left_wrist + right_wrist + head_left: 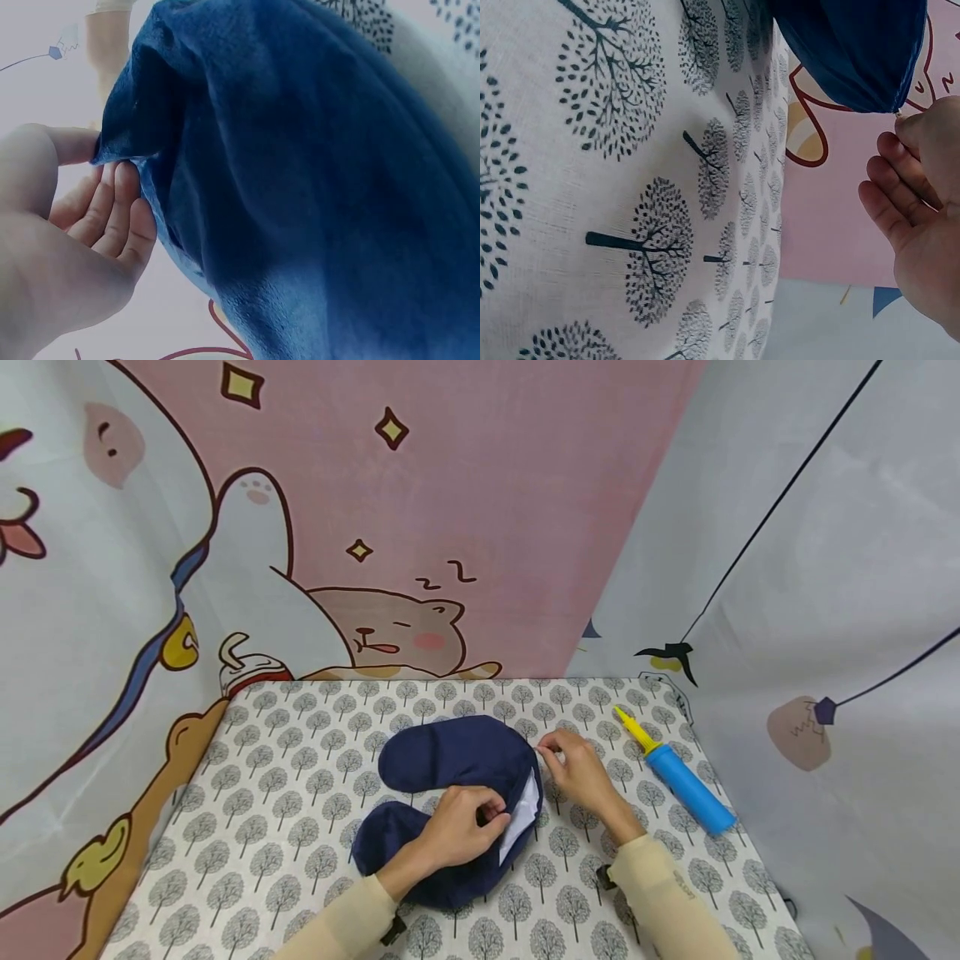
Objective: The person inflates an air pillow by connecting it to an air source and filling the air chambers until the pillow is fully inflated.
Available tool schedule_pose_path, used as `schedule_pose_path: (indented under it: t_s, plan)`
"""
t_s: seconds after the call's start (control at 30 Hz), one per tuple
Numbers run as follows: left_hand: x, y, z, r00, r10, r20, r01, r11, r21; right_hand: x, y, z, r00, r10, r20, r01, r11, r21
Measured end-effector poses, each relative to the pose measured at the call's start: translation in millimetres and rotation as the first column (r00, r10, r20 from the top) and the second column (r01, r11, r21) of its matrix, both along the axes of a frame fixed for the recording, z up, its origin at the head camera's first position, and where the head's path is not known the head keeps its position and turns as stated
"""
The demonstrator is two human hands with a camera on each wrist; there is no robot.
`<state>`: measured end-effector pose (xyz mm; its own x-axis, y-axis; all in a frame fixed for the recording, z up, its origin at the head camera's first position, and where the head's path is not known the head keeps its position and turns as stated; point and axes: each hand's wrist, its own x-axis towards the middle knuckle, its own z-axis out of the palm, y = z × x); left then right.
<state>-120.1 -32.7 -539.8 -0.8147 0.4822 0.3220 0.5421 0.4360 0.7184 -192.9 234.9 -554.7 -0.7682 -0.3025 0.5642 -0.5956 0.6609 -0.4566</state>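
A navy U-shaped neck pillow [465, 747] lies on the tabletop, its two ends towards the left. Along its right-hand curve a slit gapes and shows white material [522, 814] inside. My left hand [461, 827] reaches over the near arm of the pillow and pinches the cover's edge between thumb and fingers; the left wrist view shows the cloth [300, 165] drawn into folds there. At the slit's far end, my right hand [583, 772] pinches a tiny pull, apparently the zipper's, at the corner of the cloth [855, 52]. The pull is mostly hidden by the fingertips.
A blue hand pump [688, 787] with a yellow nozzle lies to the right, beyond my right hand. The table is covered by a white cloth [296, 864] printed with grey trees. Cartoon-printed curtains [525, 527] hang behind and at both sides.
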Motion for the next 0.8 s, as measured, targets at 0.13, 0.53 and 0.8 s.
schedule_pose_path:
  t_s: [0.13, 0.53, 0.8]
  plan:
    - [-1.8, -1.5, -0.2, 1.000, 0.000, 0.013, 0.000, 1.000, -0.003, -0.3, 1.4, 2.4, 1.000, 0.015, 0.007, -0.015, 1.000, -0.015]
    - [-19.7, 19.2, 13.9, 0.993, 0.109, -0.052, -0.111, 0.993, -0.043, 4.6, -4.3, 10.5, 0.994, 0.106, 0.016, -0.106, 0.994, -0.029]
    - [-31.9, 40.0, 14.4, 0.981, 0.190, -0.037, -0.193, 0.976, -0.105, 7.8, -5.2, 14.3, 0.991, 0.134, -0.020, -0.135, 0.990, -0.029]
